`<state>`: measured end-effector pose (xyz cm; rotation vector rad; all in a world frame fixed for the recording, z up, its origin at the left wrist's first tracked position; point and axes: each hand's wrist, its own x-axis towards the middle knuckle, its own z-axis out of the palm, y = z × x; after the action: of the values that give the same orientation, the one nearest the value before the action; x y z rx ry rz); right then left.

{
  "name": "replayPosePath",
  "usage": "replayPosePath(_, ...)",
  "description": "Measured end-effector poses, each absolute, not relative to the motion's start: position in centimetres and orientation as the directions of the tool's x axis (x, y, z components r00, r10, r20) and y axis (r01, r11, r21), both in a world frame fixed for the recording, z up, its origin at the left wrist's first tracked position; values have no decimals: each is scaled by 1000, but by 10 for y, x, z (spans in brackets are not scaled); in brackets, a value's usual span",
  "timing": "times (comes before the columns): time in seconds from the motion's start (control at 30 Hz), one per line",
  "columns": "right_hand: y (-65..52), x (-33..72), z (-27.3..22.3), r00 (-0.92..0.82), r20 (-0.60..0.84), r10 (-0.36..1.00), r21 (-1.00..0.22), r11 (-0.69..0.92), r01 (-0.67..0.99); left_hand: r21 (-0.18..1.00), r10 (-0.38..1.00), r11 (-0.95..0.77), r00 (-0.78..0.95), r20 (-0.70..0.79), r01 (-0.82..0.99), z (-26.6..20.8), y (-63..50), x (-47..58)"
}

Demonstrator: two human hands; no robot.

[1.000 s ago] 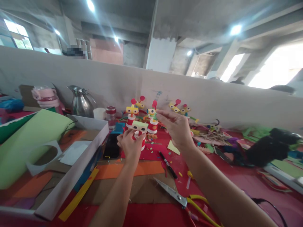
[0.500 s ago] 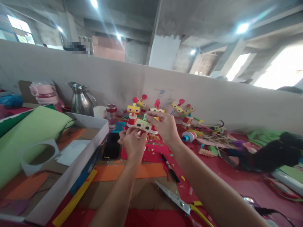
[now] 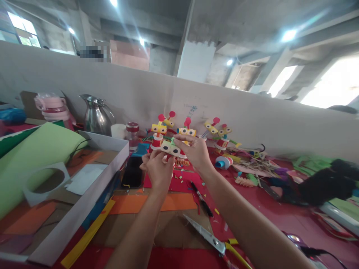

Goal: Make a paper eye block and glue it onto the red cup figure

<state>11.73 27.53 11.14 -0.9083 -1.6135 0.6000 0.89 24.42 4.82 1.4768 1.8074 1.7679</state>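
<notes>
My left hand (image 3: 159, 172) is closed around the lower part of a pale green paper figure head (image 3: 170, 148), which has two round black-and-white eyes facing me. My right hand (image 3: 196, 151) pinches a small green folded paper strip (image 3: 172, 141) standing at the top of that head. Whether the strip is stuck to the head I cannot tell. Finished-looking paper figures with red discs on top, such as the yellow-headed figure (image 3: 159, 129), stand just behind my hands. Below them, small paper scraps lie on a red sheet (image 3: 185, 183).
Scissors (image 3: 207, 237) with yellow handles and a black pen (image 3: 202, 198) lie near my right forearm. A dark phone (image 3: 132, 172) and a white box (image 3: 81, 213) of paper are at left. Behind stand a steel jug (image 3: 97, 116) and a jar (image 3: 132, 132). Paper strips (image 3: 252, 158) pile up at right.
The view has shifted very slightly. Both hands keep their hold on the head and the green strip, with hardly any movement.
</notes>
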Motion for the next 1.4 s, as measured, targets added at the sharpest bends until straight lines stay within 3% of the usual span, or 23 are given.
replayPosePath(0.43,271,114,114,-109,536,837,-791,543,282,817,740,-181,-471,480,548,49,241,10)
replayPosePath(0.73,271,115,118,-118,588,800,-748,594,297,794,737,-80,-500,454,603,53,239,11)
replayPosePath(1.07,266,116,112,-176,648,741,-642,656,398,773,739,-89,-479,474,628,51,240,11)
replayPosePath(1.4,272,117,120,-179,624,761,-659,635,402,793,738,-110,-485,468,599,52,239,11)
